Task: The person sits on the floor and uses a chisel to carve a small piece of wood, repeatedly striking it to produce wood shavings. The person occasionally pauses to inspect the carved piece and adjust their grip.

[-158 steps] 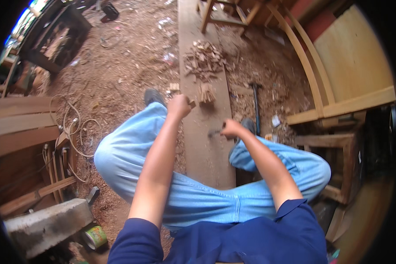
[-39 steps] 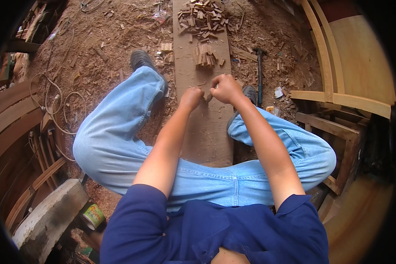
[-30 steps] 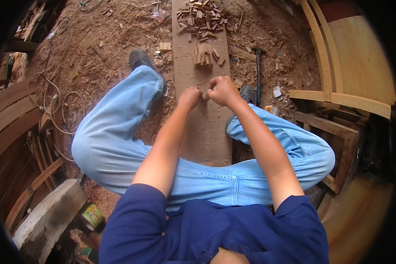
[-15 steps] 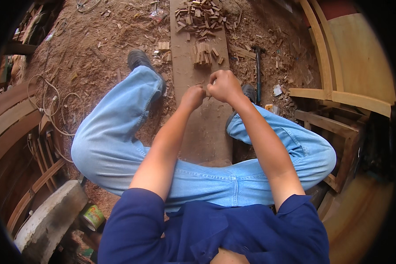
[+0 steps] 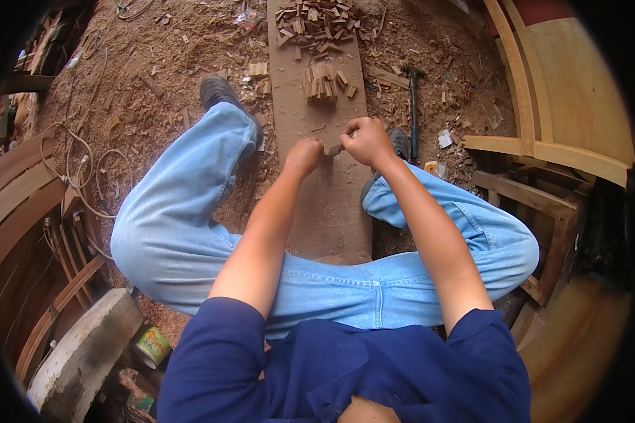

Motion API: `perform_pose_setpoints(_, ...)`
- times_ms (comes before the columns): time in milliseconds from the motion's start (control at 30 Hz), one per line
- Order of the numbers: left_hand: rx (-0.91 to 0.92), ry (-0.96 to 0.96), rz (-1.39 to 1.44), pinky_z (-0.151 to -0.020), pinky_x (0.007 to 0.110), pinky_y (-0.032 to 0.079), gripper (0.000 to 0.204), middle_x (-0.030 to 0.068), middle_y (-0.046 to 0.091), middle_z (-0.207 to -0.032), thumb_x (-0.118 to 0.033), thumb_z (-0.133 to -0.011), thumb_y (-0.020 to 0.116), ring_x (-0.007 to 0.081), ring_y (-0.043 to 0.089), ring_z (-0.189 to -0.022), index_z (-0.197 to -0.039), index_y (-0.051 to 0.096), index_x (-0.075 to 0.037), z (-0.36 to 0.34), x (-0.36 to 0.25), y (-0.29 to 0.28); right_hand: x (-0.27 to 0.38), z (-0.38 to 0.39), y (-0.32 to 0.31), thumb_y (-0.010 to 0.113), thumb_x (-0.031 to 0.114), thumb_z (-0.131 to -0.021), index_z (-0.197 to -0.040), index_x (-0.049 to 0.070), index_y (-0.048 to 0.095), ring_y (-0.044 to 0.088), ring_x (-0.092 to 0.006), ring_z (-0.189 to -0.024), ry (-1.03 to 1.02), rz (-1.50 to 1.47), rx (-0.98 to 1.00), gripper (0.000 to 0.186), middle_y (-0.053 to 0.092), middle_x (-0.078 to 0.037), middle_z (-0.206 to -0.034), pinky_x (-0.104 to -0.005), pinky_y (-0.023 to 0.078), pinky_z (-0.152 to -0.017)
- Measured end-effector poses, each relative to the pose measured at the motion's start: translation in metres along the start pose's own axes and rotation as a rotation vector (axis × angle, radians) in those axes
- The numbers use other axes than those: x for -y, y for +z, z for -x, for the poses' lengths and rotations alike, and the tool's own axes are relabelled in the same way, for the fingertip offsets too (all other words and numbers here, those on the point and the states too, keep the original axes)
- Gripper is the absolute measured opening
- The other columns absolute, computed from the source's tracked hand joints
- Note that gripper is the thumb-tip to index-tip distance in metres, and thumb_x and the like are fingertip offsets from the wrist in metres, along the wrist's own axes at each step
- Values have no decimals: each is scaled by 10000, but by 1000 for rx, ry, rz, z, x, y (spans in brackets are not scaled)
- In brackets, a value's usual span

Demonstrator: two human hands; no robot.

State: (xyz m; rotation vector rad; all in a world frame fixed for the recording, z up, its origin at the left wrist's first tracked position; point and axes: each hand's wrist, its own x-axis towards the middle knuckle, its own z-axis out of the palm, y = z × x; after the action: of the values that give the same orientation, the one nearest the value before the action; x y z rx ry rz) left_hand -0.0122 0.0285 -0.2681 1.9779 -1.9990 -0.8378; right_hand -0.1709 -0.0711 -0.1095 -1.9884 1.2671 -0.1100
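Note:
Over the plank between my legs, both my hands are closed and a short gap apart. My right hand grips a bladed hand tool whose short dark blade points toward my left hand; a pale bit of its handle shows at the fist. The exact kind of tool is too small to tell. My left hand pinches something small, mostly hidden by the fingers. Just beyond my hands, a group of small wood blocks stands on the plank, with a few loose blocks beside it.
A heap of small wood pieces covers the plank's far end. On the shaving-strewn ground, a hammer lies to the right. Wooden frames stand at the right. Curved boards, a cable, a concrete block and a can are at the left.
My hands have drawn slightly apart, the right one shifting right and a little nearer. The dark blade now shows between them. The view has shifted slightly.

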Motion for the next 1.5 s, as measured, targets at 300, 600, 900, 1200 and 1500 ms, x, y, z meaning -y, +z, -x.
perform_pose_setpoints(300, -61, -33, 84, -835, 467, 569, 142, 181, 729, -968, -74, -818, 633, 368, 710, -956, -836, 773, -59, -1, -9, -3, 16, -4, 9, 674, 201, -761, -882, 20, 788, 730, -397, -840, -109, 106, -24, 246, 733, -244, -857, -441, 586, -824)
perform_pose_setpoints(600, 34, -16, -31, -848, 471, 570, 145, 171, 739, -952, -100, -838, 632, 366, 715, -951, -839, 776, -80, 0, 4, 7, -6, 2, 5, 696, 211, -777, -916, 9, 790, 734, -398, -865, -39, 3, 25, 262, 735, -259, -884, -436, 590, -839)
perform_pose_setpoints(900, -17, -62, 73, -865, 481, 559, 135, 191, 735, -1007, -77, -849, 637, 383, 700, -994, -900, 760, -52, -6, -7, -9, 29, -5, 0, 668, 181, -736, -911, 3, 783, 732, -409, -867, -37, 116, 49, 275, 736, -263, -882, -450, 589, -845)
perform_pose_setpoints(1200, 74, -31, 17, -868, 473, 572, 154, 184, 743, -1004, -119, -868, 624, 373, 713, -982, -862, 765, -57, 1, 5, 3, 8, 5, 25, 660, 187, -761, -859, -5, 768, 717, -416, -775, -181, 65, -18, 241, 706, -259, -779, -464, 586, -777)
perform_pose_setpoints(1500, 47, -121, 131, -868, 481, 561, 157, 191, 736, -1034, -119, -875, 654, 384, 696, -1012, -972, 761, -59, -1, -10, -21, 42, -5, 11, 658, 187, -701, -907, -1, 785, 733, -413, -871, -126, 133, 51, 306, 737, -265, -891, -448, 592, -850)
